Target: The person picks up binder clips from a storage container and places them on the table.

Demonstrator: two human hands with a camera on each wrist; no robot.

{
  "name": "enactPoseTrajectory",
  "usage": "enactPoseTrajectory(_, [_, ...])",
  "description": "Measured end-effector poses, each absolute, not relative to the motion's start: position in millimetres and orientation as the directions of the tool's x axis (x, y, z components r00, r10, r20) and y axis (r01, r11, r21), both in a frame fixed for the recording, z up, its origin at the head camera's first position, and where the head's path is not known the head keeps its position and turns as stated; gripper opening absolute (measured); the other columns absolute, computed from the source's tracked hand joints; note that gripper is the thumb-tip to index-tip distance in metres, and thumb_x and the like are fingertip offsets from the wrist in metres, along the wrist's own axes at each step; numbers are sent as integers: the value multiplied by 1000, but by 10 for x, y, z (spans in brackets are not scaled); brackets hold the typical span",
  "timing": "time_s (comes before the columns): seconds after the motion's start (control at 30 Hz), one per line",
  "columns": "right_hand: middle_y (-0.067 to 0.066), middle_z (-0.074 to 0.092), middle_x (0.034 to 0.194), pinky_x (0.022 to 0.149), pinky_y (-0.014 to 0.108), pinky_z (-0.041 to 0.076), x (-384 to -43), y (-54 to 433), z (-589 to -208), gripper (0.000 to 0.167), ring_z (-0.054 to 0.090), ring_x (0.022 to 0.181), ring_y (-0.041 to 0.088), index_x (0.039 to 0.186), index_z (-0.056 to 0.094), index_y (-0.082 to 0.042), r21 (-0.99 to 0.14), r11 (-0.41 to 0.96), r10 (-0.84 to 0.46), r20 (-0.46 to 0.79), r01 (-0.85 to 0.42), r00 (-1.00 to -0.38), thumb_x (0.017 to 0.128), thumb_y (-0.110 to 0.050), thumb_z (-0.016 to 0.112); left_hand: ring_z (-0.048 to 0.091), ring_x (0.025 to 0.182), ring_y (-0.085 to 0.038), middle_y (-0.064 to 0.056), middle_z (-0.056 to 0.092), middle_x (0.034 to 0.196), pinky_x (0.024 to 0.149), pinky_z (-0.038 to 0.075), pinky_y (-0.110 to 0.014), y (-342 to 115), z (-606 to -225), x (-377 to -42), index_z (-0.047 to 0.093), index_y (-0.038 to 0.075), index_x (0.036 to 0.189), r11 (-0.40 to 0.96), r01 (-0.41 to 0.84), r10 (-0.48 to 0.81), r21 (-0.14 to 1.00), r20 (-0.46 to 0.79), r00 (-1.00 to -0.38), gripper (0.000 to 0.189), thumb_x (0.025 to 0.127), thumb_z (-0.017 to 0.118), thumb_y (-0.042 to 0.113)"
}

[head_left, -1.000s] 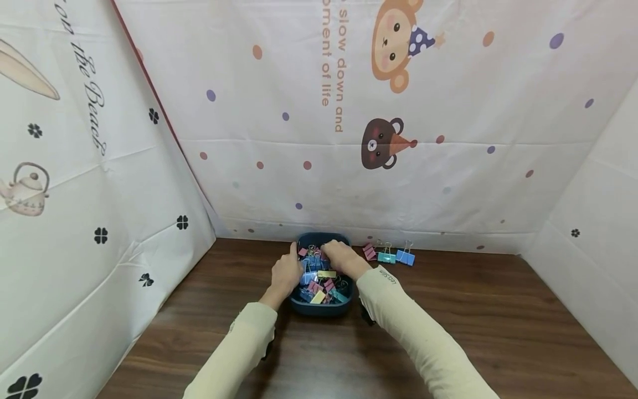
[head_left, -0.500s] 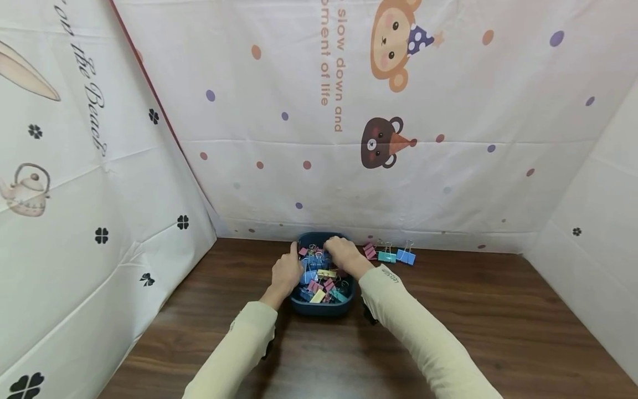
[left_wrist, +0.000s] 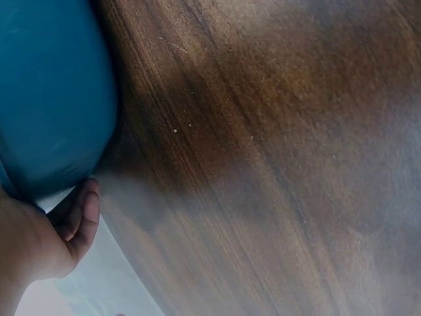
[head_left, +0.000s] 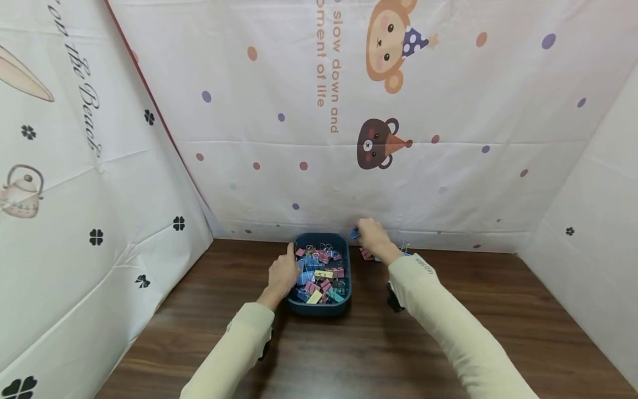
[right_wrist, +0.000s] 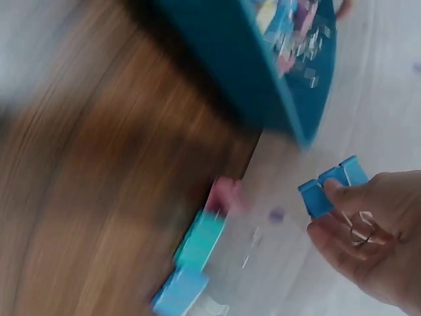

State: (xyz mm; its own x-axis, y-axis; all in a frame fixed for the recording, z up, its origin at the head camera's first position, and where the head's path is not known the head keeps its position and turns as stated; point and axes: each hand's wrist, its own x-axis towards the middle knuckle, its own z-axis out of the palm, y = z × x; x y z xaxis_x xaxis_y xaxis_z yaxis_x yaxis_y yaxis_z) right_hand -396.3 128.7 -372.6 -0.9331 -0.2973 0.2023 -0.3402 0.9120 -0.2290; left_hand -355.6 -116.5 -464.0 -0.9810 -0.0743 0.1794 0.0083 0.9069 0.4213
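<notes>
My left hand [head_left: 283,274] holds the left side of a dark blue plastic bin [head_left: 319,310], which is filled with a jumble of binder clips [head_left: 310,277] in pink, blue, yellow and teal. Low in the left wrist view, the fingers lie against the bin's outer wall [left_wrist: 52,92]. Raised right of the bin, my right hand [head_left: 374,237] pinches a blue binder clip [right_wrist: 317,197] between thumb and fingers. Beneath that hand a pink clip [right_wrist: 225,196], a teal clip [right_wrist: 200,240] and another blue clip [right_wrist: 179,289] stand in a row on the table.
The dark wooden table [head_left: 448,310] meets a white printed cloth [head_left: 279,183] close behind the bin. More cloth hangs along the left and right sides. The row of clips stands near the back edge.
My right hand has come up out of the bin and moved right, now with a blue clip in its fingers. The left hand keeps its place at the bin's side.
</notes>
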Motion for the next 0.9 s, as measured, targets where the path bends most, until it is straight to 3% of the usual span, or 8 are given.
enactPoseTrajectory(0.13, [18, 69, 86, 65, 40, 53, -3938, 1709, -3731, 10, 60, 74, 28, 84, 64, 2, -246, 936, -221, 145, -252, -964, 86, 10, 58, 66, 68, -25, -20, 72, 96, 70, 60, -44, -1162, -4633, -3541, 38, 4, 152, 907, 7, -72, 421, 173, -982, 57, 100, 60, 12])
enactPoseTrajectory(0.4, [34, 66, 111, 71, 55, 57, -3833, 2415, -3901, 17, 68, 96, 50, 102, 64, 8, -225, 973, -50, 19, -53, -999, 90, 9, 52, 64, 66, -23, -19, 72, 92, 68, 60, -43, -1180, -4610, -3541, 38, 3, 152, 903, 20, -62, 428, 176, -982, 58, 99, 60, 11])
enactPoseTrajectory(0.53, [35, 64, 107, 62, 47, 52, -3818, 2570, -3988, 18, 66, 84, 43, 105, 62, 10, -251, 968, -25, -67, -7, -997, 95, 8, 47, 64, 67, -24, -19, 72, 95, 69, 60, -43, -1201, -4599, -3555, 37, 4, 153, 904, 8, -69, 427, 166, -984, 59, 99, 60, 12])
enactPoseTrajectory(0.67, [30, 61, 97, 56, 37, 42, -3846, 2632, -4082, 19, 54, 69, 29, 107, 59, 11, -286, 958, -24, -138, 17, -990, 99, 8, 43, 66, 70, -25, -20, 73, 99, 70, 60, -44, -1211, -4595, -3567, 38, 5, 153, 907, 9, -72, 422, 175, -982, 59, 99, 61, 12])
enactPoseTrajectory(0.9, [21, 57, 80, 54, 35, 38, -3909, 2667, -4267, 14, 47, 63, 24, 92, 59, 7, -311, 950, -25, -135, 18, -991, 96, 8, 46, 66, 70, -24, -20, 73, 99, 70, 61, -45, -1196, -4613, -3558, 38, 4, 153, 904, 24, -58, 427, 178, -982, 59, 99, 61, 12])
